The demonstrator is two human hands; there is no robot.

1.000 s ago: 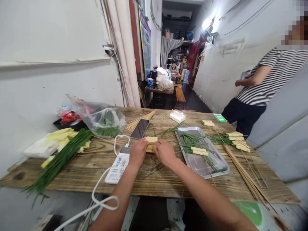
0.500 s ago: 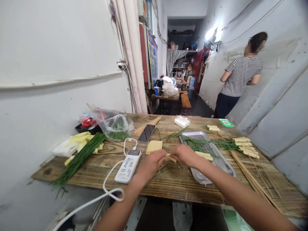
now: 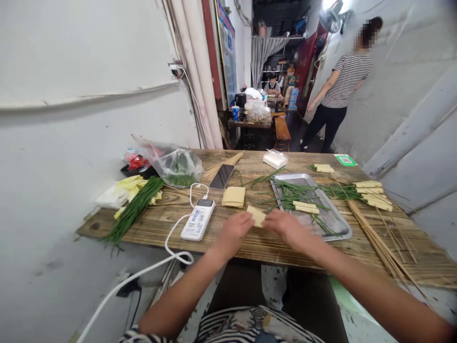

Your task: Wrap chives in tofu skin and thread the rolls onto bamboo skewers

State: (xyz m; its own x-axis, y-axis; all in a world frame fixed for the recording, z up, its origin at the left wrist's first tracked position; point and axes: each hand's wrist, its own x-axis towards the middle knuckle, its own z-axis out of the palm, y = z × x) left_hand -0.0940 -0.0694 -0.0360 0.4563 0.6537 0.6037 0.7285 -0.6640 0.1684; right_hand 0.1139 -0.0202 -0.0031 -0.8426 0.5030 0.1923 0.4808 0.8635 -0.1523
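Between my hands is a pale yellow tofu sheet, raised a little above the wooden table. My left hand pinches its left edge, and my right hand pinches the right edge. A stack of square tofu sheets lies just beyond my left hand. To the right, a metal tray holds green chives and tofu rolls. More rolls with chives sticking out lie right of the tray.
A power bank with a white cable lies left of my hands, near a phone. Chives and a plastic bag are farther left. Bamboo skewers lie at right. A person in stripes stands beyond the table.
The sheet between my hands looked narrow and folded; its face now shows wider and flatter. My view has tipped downward. The person in stripes has moved farther away, one arm now lowered.
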